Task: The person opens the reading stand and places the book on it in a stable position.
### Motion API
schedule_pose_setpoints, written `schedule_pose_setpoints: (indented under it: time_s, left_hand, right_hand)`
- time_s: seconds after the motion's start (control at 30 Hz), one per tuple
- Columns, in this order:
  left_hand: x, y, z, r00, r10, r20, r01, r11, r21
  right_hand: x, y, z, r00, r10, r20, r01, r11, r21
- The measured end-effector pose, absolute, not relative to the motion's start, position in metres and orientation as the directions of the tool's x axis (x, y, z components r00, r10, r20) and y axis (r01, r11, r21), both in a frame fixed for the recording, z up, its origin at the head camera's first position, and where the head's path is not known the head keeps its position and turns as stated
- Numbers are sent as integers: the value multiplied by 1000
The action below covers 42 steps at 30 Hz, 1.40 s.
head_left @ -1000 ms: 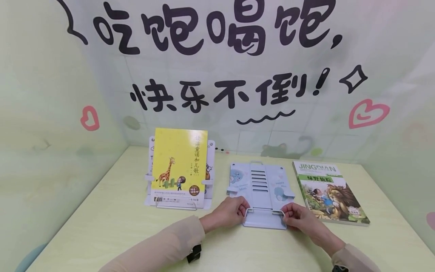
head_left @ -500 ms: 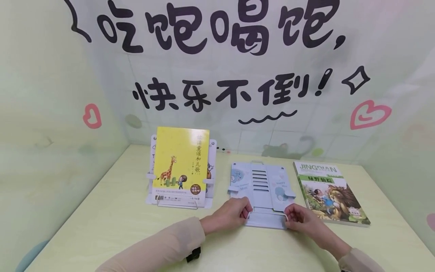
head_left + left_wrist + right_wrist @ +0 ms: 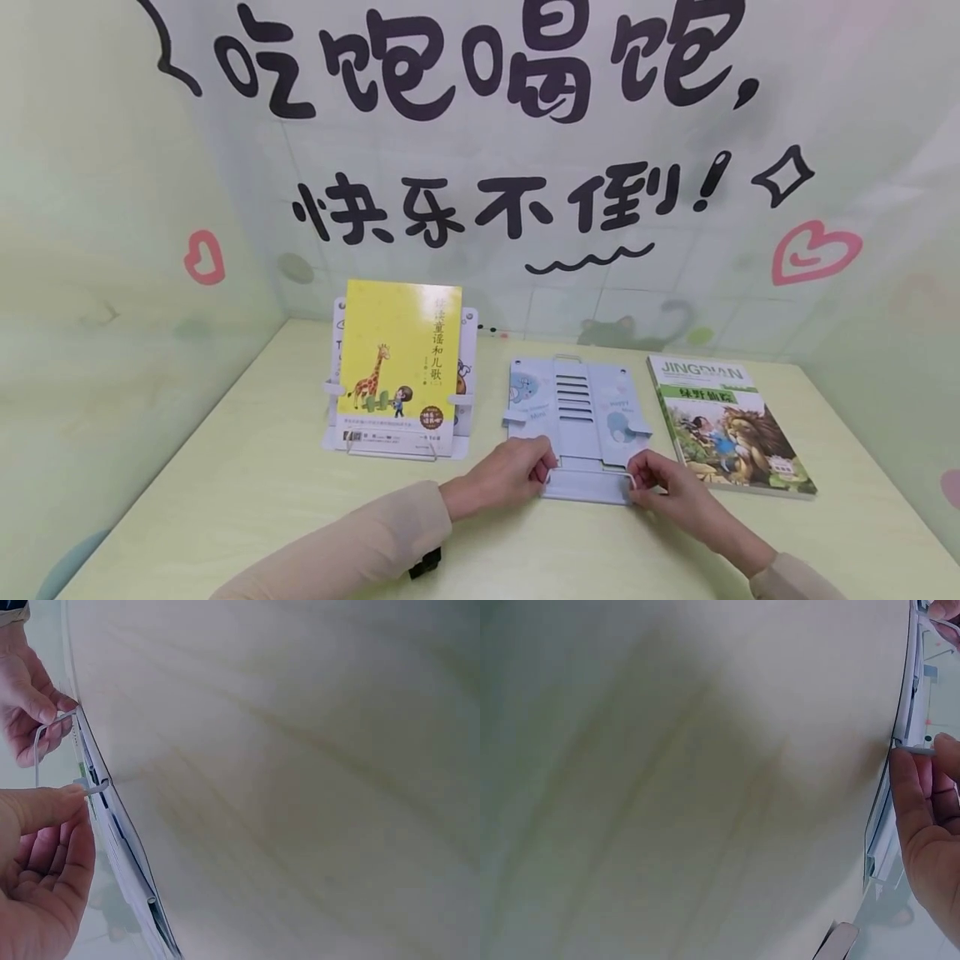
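Note:
A pale blue folding book stand [image 3: 615, 392] with cartoon prints and a slotted middle strip lies low on the table. At its near edge, a thin wire bar [image 3: 592, 472] stands raised off the panel. My left hand [image 3: 513, 471] pinches the bar's left end between thumb and fingers; the left wrist view shows the wire [image 3: 96, 789] at the thumb tip. On the other side, my right hand [image 3: 671, 492] pinches the right end, and the right wrist view has that wire end [image 3: 915, 751] between thumb and forefinger. Part of the stand's left edge is hidden behind my left hand.
To the left, a yellow book [image 3: 401, 358] with a giraffe leans upright on a white book stand [image 3: 467, 367]. A second book [image 3: 731, 429] with a lion cover lies flat at the right, close beside my right hand. A printed wall [image 3: 480, 275] closes off the table's back.
The wire bar has swung slightly toward the near edge of the stand, and both hands have moved a little with it. Since half a second ago almost nothing differs.

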<state>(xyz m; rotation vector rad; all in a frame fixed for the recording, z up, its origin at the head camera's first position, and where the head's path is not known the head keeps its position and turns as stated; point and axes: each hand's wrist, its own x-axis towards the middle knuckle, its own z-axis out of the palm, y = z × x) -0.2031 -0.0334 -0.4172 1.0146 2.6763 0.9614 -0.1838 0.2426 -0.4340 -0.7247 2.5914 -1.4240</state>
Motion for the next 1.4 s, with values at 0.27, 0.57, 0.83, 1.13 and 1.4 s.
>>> schedule_pose_setpoints:
  time_s: [0.27, 0.57, 0.83, 1.13, 1.4]
  left_hand:
    - [-220, -42, -417, -881, 473, 25, 245, 411, 878]
    - [-249, -39, -412, -990, 89, 108, 136, 428, 894]
    - [-262, -27, -419, -997, -42, 68, 39, 488, 872]
    - [-272, -23, -428, -996, -85, -25, -65, 508, 859]
    - [-276, -25, -431, -996, -54, -78, -94, 457, 884]
  right_hand:
    - [-189, 260, -421, -928, -365, -69, -70, 354, -933]
    - [-218, 269, -404, -998, -55, -39, 20, 311, -950]
    - [-242, 265, -409, -999, -10, -44, 33, 495, -868]
    - [-260, 259, -410, -993, -54, -105, 47, 635, -771]
    - [-268, 255, -413, -991, -28, -130, 80, 657, -750]
